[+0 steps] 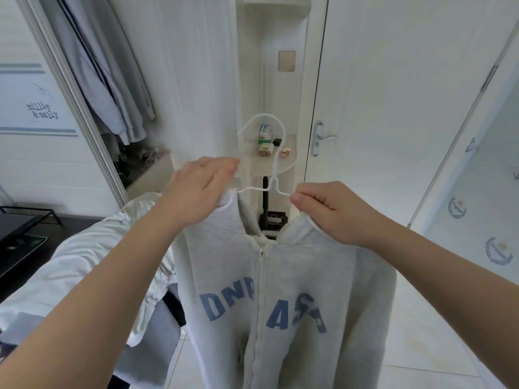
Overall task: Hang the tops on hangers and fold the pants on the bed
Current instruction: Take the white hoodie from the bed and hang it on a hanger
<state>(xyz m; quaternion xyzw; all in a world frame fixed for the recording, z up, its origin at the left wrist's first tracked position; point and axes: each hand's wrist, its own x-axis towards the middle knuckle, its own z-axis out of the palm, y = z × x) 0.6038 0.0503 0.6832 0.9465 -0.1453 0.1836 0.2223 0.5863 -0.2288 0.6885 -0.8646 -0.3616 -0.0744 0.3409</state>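
The grey hoodie (295, 276), soft, fairly heavy fleece with its zip closed, is hung on a thin, stiff white hanger (273, 181). At the hanger's right arm the collar is pinched by the right hand (323, 204). Over its left arm the left hand (200, 186) is laid, fingers straightish. Any grip beneath cannot be told. It is probably best held by the shoulders.

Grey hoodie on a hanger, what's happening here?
A person is fitting a grey hoodie onto a white hanger, held up in front of them. The right hand pinches the collar edge by one hanger arm. The left hand lies over the other shoulder, fingers fairly straight, its grip hidden. The hook is free, not yet on a rail. More clothes hang to the left.
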